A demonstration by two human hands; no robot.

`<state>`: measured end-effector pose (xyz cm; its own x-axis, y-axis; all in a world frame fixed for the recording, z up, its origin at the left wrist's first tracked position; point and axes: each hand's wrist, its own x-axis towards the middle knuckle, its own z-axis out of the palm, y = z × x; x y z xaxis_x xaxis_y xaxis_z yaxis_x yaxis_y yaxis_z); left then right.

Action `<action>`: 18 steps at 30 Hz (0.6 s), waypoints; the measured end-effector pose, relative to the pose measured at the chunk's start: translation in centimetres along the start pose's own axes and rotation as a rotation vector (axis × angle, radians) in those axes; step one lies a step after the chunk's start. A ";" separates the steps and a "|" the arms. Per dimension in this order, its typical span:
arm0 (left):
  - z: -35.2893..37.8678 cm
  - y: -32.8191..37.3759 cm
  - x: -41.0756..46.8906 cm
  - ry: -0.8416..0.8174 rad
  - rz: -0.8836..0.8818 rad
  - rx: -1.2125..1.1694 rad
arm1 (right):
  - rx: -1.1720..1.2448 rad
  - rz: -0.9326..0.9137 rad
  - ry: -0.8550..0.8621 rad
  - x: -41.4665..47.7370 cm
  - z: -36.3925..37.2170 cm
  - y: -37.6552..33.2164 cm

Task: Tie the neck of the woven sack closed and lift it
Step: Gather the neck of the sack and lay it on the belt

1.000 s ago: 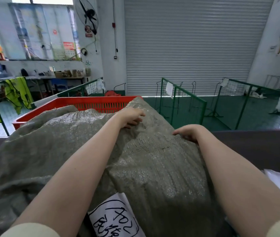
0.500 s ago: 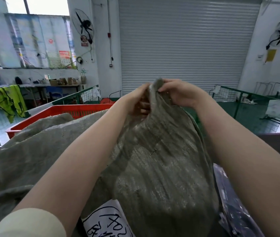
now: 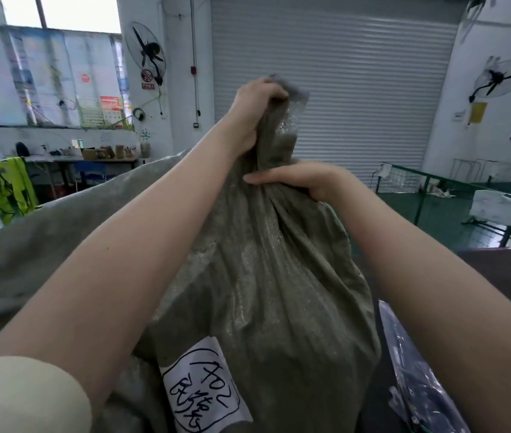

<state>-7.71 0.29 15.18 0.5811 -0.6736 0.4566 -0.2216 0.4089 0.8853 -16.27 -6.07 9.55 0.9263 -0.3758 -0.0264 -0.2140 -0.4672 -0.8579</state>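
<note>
A grey-green woven sack [image 3: 266,276] stands upright in front of me, with a white handwritten label [image 3: 204,385] low on its front. Its mouth is gathered into a narrow neck. My left hand [image 3: 255,110] is shut on the top of the neck, holding it high. My right hand [image 3: 304,179] is wrapped around the neck lower down, just above the sack's bulging body. No cord or tie is visible on the neck.
More grey-green woven fabric [image 3: 44,239] spreads to the left. A clear plastic bag with dark contents [image 3: 416,379] lies at the right. Green wire fences [image 3: 454,195] stand on the green floor, and a closed roller shutter [image 3: 335,89] is behind.
Both hands gathered the sack's flat top into a neck and raised it. The left hand went higher up the neck, while the right hand dropped to grip it lower down.
</note>
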 end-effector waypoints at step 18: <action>-8.6 -0.4 -3.5 -0.200 -0.414 1.123 | 0.667 -0.150 0.017 1.6 1.4 0.3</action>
<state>-2.91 7.79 12.46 0.6595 -0.7507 0.0387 -0.6611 -0.5546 0.5053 -14.38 -5.68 8.52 0.9248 -0.3609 0.1205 0.1578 0.0756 -0.9846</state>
